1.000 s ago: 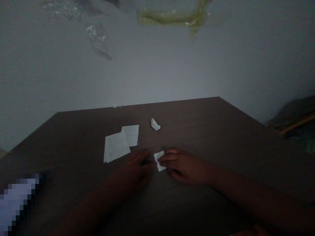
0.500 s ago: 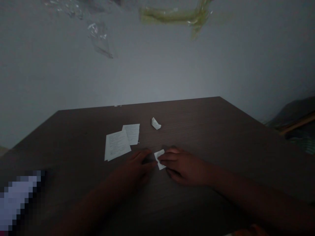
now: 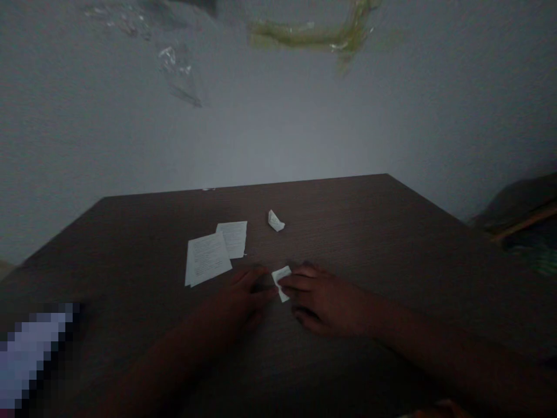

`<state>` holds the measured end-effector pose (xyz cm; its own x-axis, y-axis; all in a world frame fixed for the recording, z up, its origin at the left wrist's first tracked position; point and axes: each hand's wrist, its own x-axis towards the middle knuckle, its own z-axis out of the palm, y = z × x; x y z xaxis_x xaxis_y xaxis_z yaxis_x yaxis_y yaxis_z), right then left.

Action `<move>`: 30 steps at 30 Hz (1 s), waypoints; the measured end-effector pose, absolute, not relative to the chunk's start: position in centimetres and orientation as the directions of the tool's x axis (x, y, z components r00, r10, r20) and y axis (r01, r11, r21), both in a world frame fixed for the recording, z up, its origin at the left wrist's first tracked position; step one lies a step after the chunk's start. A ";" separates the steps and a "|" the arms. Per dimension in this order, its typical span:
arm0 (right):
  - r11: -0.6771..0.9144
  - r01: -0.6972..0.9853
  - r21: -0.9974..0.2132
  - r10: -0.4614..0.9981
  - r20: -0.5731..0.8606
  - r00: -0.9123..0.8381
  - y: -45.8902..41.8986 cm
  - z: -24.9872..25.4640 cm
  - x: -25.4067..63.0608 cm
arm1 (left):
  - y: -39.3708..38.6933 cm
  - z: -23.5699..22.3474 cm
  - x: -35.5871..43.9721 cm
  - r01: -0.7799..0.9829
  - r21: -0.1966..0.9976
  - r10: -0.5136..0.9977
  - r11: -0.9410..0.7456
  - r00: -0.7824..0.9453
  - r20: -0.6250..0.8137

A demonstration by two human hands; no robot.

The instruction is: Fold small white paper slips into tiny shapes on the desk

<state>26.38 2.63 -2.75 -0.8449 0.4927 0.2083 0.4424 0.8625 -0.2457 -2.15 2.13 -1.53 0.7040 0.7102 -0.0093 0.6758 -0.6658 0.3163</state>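
The fingers of your left hand are standing open, leaving a gap between forefinger and thumb, and the lower tip is reaching the left edge of a small paper slip; whether it is touching, I cannot tell. Your right hand is lying with its fingers outstretched over the slip's right side, its thumb sitting apart below, so you are resting on the paper rather than gripping it.

At the far left, a pale pixelated shape is blurring whatever lies there. Clear tape is clinging to the wall above. Two printed sheets are lying stacked beyond your left hand, overlapping another printed sheet to their right. The slip is lying between your hands on the dark wood-grain table. Beyond it, a folded paper piece is resting alone. Yellow tape is running across the wall higher up. At the far right, a dark, indistinct heap is sitting beside the table.
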 end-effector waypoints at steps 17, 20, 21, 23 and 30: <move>0.831 0.467 -0.302 0.523 0.140 -0.840 2.6 -2.0 26.3 | 2.9 -1.3 -2.1 0.662 0.381 0.735 -0.646 0.673 0.078; 0.827 0.477 -0.297 0.532 0.143 -0.834 2.6 -1.9 26.3 | 3.0 -1.6 -2.0 0.657 0.385 0.742 -0.648 0.658 0.128; 0.829 0.476 -0.294 0.531 0.143 -0.835 2.6 -1.9 26.3 | 3.0 -1.7 -2.0 0.657 0.380 0.741 -0.651 0.659 0.129; 0.838 0.465 -0.285 0.516 0.140 -0.845 2.6 -1.9 26.3 | 3.0 -1.9 -1.9 0.663 0.362 0.739 -0.656 0.663 0.125; 0.824 0.481 -0.300 0.535 0.129 -0.835 2.5 -2.0 26.1 | 3.1 -1.9 -2.1 0.691 0.308 0.740 -0.654 0.669 0.072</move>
<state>26.14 2.45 -1.96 -0.8352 0.5348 0.1286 0.4812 0.8237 -0.2999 -2.05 3.06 -1.94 0.6686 0.7402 0.0719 0.6908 -0.6540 0.3084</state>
